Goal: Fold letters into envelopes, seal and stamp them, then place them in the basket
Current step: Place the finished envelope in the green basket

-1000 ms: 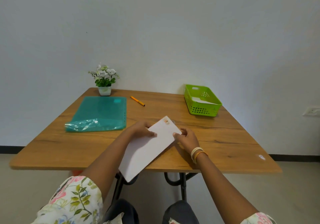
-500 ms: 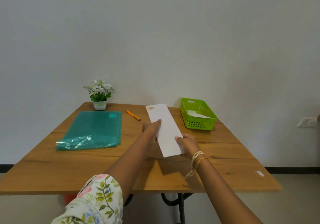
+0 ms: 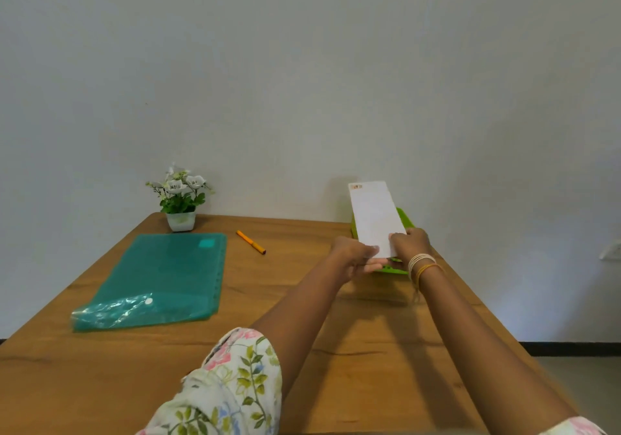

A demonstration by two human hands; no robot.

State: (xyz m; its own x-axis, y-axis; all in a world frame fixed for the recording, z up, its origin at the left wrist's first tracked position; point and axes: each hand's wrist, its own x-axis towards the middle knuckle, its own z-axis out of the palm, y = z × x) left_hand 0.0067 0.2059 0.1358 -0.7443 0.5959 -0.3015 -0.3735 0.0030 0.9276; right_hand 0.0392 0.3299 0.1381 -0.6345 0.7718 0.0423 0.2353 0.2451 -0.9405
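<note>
I hold a long white envelope (image 3: 376,219) upright over the lime-green plastic basket (image 3: 407,218) at the far right of the wooden table (image 3: 302,307). My left hand (image 3: 353,260) pinches the envelope's lower left corner, fingers curled beneath and thumb on top, and my right hand (image 3: 410,244), with thin bangles (image 3: 422,263) at the wrist, grips its lower right edge in the same way. The envelope's short top edge tilts away from me towards the wall, and most of the basket is hidden behind it and my hands, so I cannot tell what already lies inside. This looks to me like the last step for this letter: dropping it in. To do it well, I judge that I should tip the far end down until the envelope lies level with the rim, line its long side up with the basket's long side, then ease both pinches off together so it slides in flat and does not catch on the rim or bend. A small orange-and-green stamp (image 3: 355,186) sits in the envelope's top left corner; its print is too small to read, and I see no address or other writing on the face. Well to the left lie a teal plastic document folder (image 3: 158,280), an orange pen (image 3: 250,241) and a small white pot of white flowers (image 3: 180,196), none with a legible label.
</note>
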